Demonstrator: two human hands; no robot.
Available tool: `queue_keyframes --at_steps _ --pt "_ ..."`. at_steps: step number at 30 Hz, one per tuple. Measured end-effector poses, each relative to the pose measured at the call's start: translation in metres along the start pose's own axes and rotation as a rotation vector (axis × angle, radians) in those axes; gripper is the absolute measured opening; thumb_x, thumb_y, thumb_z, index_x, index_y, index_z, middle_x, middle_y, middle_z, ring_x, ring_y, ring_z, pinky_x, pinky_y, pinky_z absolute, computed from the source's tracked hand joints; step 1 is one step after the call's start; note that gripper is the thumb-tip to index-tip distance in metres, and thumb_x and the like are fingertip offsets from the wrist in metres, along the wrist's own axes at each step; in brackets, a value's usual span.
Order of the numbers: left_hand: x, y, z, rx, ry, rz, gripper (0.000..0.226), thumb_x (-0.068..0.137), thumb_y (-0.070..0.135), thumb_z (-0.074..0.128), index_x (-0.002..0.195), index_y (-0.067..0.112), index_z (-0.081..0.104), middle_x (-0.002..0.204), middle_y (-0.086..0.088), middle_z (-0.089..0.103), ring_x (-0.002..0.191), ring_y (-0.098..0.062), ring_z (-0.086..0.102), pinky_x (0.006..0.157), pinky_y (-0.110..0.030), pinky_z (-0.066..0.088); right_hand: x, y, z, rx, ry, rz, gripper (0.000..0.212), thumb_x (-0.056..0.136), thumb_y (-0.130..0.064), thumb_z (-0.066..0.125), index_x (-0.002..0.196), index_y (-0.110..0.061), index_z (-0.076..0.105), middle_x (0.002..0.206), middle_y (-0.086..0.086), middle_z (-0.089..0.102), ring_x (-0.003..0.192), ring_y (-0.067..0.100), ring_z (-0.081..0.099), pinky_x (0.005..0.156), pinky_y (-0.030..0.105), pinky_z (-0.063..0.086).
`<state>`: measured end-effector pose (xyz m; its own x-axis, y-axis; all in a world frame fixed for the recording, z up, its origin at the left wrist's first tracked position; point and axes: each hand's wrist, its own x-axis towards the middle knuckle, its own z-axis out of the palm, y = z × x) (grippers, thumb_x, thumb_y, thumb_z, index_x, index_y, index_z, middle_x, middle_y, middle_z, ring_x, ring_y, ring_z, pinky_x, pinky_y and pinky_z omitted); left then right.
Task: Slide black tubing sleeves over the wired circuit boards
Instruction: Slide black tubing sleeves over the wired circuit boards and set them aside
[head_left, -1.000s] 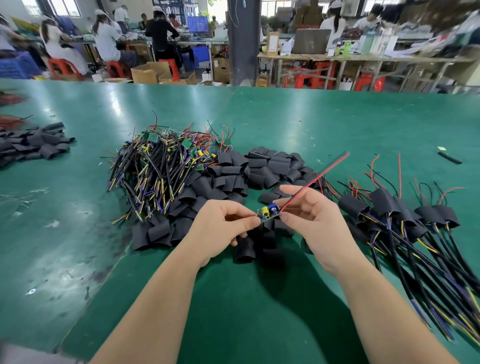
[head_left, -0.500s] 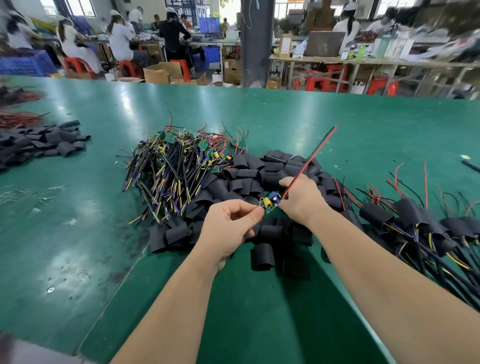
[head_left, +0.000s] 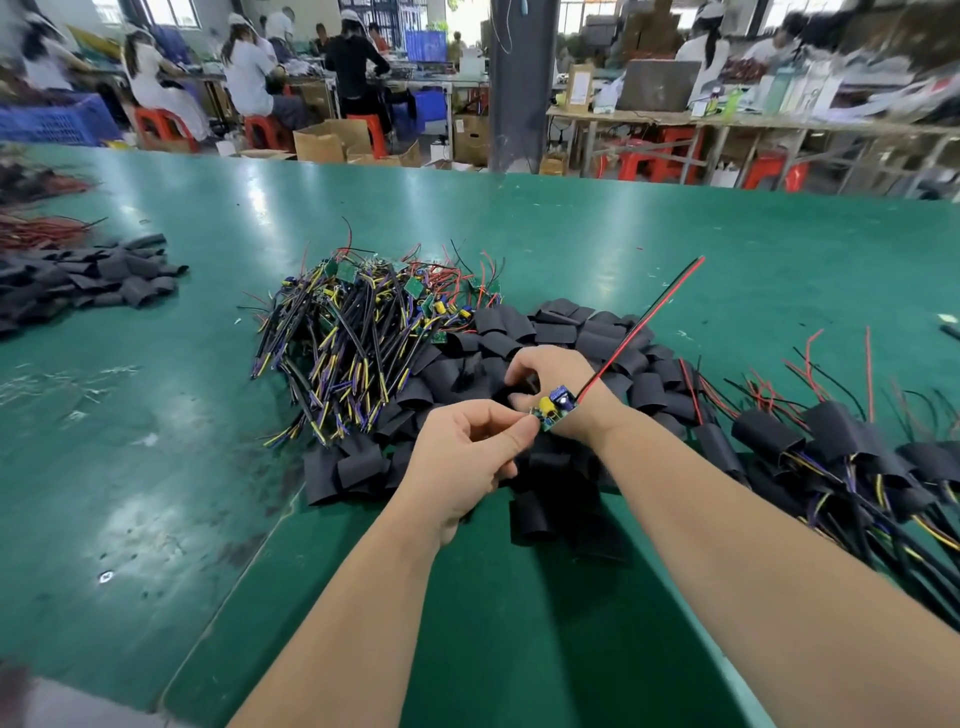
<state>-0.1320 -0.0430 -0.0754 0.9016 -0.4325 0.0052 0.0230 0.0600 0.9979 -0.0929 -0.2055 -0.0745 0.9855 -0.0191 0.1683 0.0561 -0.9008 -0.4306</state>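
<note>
One green circuit board (head_left: 553, 410), yellow and blue components, red-black lead pair (head_left: 640, 326), pinched in left hand (head_left: 467, 452), right hand (head_left: 558, 376) curled into centre sleeve pile (head_left: 563, 332), grasp indiscernible, second sleeve pile (head_left: 104, 280) at left.

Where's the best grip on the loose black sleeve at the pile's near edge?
Probably pinch the black sleeve across its flat faces at the near end, coming in from the near side: it looks flattened, with that end jutting onto bare table.

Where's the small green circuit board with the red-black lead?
Head view, centre: circuit board pinched by the left hand over the black tubing sleeve pile, near the right hand.
</note>
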Motion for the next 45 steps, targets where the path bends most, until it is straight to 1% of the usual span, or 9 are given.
queue_keyframes --at_steps 9,12,16,20,23,28,36,40,45 --pt "-0.003 0.005 -0.002 -0.036 -0.032 0.016 0.024 0.086 0.012 0.068 0.065 0.022 0.073 0.066 -0.014 0.056 0.046 -0.012 0.042 0.037 -0.017 0.029 -0.043 -0.013 -0.019 0.340 -0.074 0.074 0.037 0.069 0.000 0.077 0.096 -0.020 0.061 0.085 -0.001 0.060 0.073 0.016 0.052 0.069 0.029 0.051" --pt "-0.003 0.006 -0.003 -0.045 -0.056 0.026 0.024 0.086 0.011 0.067 0.064 0.021 0.073 0.063 -0.004 0.063 0.046 -0.009 0.045 0.036 -0.017 0.029 -0.057 -0.014 -0.031 0.340 0.076 0.123 0.044 0.069 -0.013 0.084 0.107 -0.022 0.063 0.094 -0.003 0.063 0.080 0.016 0.060 0.078 0.024 0.050" --pt "-0.004 0.005 -0.004 -0.044 -0.072 0.043 0.023 0.084 0.010 0.067 0.063 0.018 0.071 0.060 -0.002 0.062 0.043 -0.008 0.044 0.035 -0.016 0.028 -0.087 -0.005 -0.049 0.377 0.301 0.242 0.035 0.073 -0.013 0.079 0.101 -0.029 0.066 0.090 -0.015 0.064 0.071 0.000 0.062 0.067 0.012 0.045" --pt "-0.005 0.006 -0.003 -0.005 -0.086 0.058 0.022 0.083 0.008 0.068 0.063 0.017 0.071 0.058 -0.003 0.060 0.044 -0.009 0.043 0.036 -0.017 0.028 -0.120 0.004 -0.038 0.478 0.257 0.359 0.033 0.073 0.000 0.073 0.078 -0.030 0.061 0.087 -0.001 0.069 0.056 -0.001 0.057 0.053 0.017 0.046" --pt "-0.006 0.005 -0.004 0.005 -0.089 0.058 0.023 0.083 0.008 0.068 0.064 0.018 0.072 0.060 -0.001 0.062 0.045 -0.008 0.044 0.036 -0.017 0.028 -0.131 0.007 -0.029 0.654 0.342 0.410 0.034 0.072 0.006 0.075 0.080 -0.023 0.057 0.088 0.000 0.072 0.071 0.013 0.064 0.069 0.032 0.052" --pt "-0.005 0.004 -0.005 0.015 -0.087 0.060 0.022 0.084 0.010 0.068 0.065 0.019 0.073 0.060 -0.002 0.063 0.045 -0.008 0.045 0.037 -0.017 0.029 -0.136 0.008 -0.024 0.524 0.346 0.359 0.029 0.071 -0.006 0.079 0.074 -0.025 0.057 0.067 -0.013 0.069 0.055 -0.001 0.054 0.057 0.013 0.042" --pt "-0.004 0.004 -0.006 0.009 -0.092 0.063 0.012 0.077 0.018 0.071 0.065 0.018 0.073 0.061 -0.003 0.063 0.045 -0.008 0.045 0.036 -0.017 0.029 -0.138 0.006 -0.019 0.585 0.274 0.279 0.037 0.073 -0.004 0.074 0.070 -0.024 0.043 0.085 -0.014 0.072 0.055 0.006 0.051 0.055 0.015 0.045" --pt "-0.005 0.004 -0.007 0.017 -0.106 0.058 0.016 0.080 0.015 0.069 0.064 0.017 0.072 0.054 0.000 0.058 0.044 -0.008 0.041 0.037 -0.017 0.025 -0.135 0.001 -0.025 0.923 0.330 0.273 0.037 0.074 -0.002 0.078 0.095 -0.021 0.053 0.094 -0.003 0.075 0.069 0.013 0.062 0.064 0.026 0.053" --pt "-0.006 0.004 -0.008 0.076 -0.188 0.043 0.018 0.082 0.009 0.068 0.066 0.016 0.071 0.051 0.000 0.053 0.044 -0.009 0.037 0.040 -0.017 0.021 -0.137 0.014 -0.059 1.699 0.665 0.268 0.019 0.076 -0.024 0.064 0.092 -0.015 0.057 0.093 0.004 0.072 0.081 0.016 0.071 0.060 0.019 0.052"
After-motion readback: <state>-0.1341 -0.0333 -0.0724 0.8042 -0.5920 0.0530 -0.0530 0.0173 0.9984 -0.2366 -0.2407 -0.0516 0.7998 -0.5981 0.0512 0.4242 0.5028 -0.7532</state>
